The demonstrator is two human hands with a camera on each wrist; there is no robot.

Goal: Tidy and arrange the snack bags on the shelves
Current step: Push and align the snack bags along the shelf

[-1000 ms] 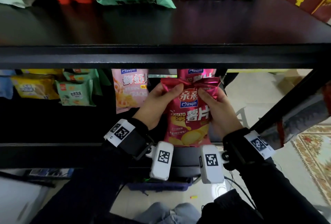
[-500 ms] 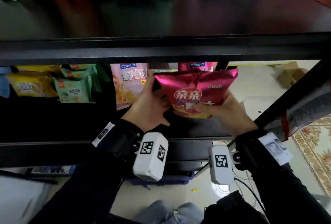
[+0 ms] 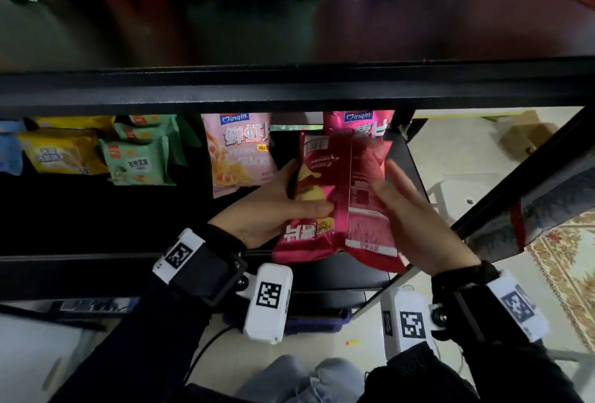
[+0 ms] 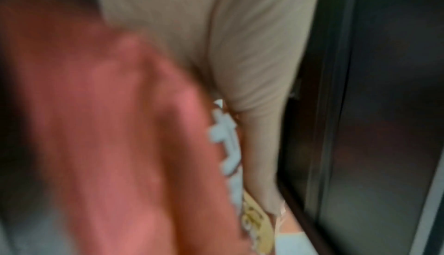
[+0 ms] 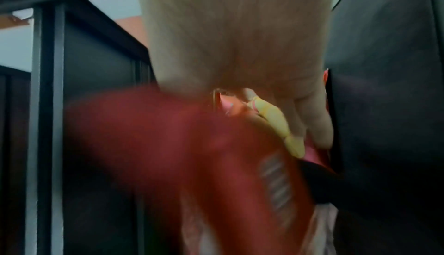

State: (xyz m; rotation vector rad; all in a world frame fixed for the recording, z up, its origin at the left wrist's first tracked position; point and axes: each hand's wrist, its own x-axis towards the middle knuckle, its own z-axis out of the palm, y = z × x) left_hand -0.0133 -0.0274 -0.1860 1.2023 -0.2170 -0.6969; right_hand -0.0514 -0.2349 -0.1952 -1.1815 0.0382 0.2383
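A red potato chip bag (image 3: 347, 209) is held in front of the middle shelf (image 3: 96, 216), upside down with its printed back panel facing me. My left hand (image 3: 306, 190) grips its left side, thumb across the front and fingers behind. My right hand (image 3: 396, 190) lies against the bag's right side with fingers fairly straight. The left wrist view shows the blurred red bag (image 4: 120, 145) beside my palm. In the right wrist view the bag (image 5: 192, 145) hangs under my fingers (image 5: 312, 122).
On the middle shelf stand a pink prawn cracker bag (image 3: 240, 151), a magenta bag (image 3: 357, 125) behind the held one, green packs (image 3: 138, 161) and a yellow pack (image 3: 58, 151). The upper shelf (image 3: 289, 32) carries more bags along its back. A black post (image 3: 531, 177) slants at right.
The red bag went from upright and front-facing to tipped, and is now upside down showing its back. My right hand's pinch on it has relaxed to straight fingers.
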